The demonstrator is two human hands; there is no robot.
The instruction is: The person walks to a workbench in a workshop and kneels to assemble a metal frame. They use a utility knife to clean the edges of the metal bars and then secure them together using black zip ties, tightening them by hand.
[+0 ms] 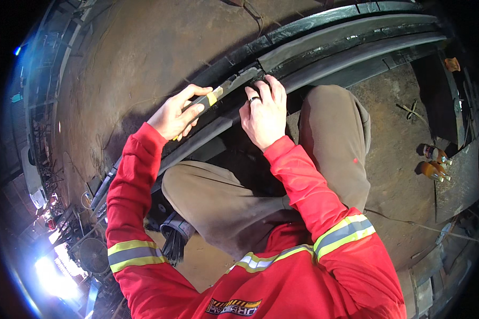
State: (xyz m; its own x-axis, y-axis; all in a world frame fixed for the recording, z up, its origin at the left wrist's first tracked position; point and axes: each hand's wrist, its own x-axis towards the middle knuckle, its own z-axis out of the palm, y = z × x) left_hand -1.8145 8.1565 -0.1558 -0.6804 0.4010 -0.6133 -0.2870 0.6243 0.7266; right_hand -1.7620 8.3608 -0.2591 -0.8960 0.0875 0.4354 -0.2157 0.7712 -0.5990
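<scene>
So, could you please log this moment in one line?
Left hand: holds black-and-yellow tool; right hand: at metal bar; right side: amber bottles

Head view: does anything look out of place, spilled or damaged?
The bottles of amber liquid on the floor at right look slightly out of place, drinks-like items beside a grey sheet; whether they stand or lie is unclear near the lens's edge. I can make out no spill or definite damage.

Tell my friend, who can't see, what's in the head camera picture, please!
The left hand holds a black-and-yellow tool at some long dark beams; the right hand, wearing a dark ring, is bent close beside it. Red sleeves have reflective stripes, bent knees show nearby, and orange bottles at far right.
</scene>
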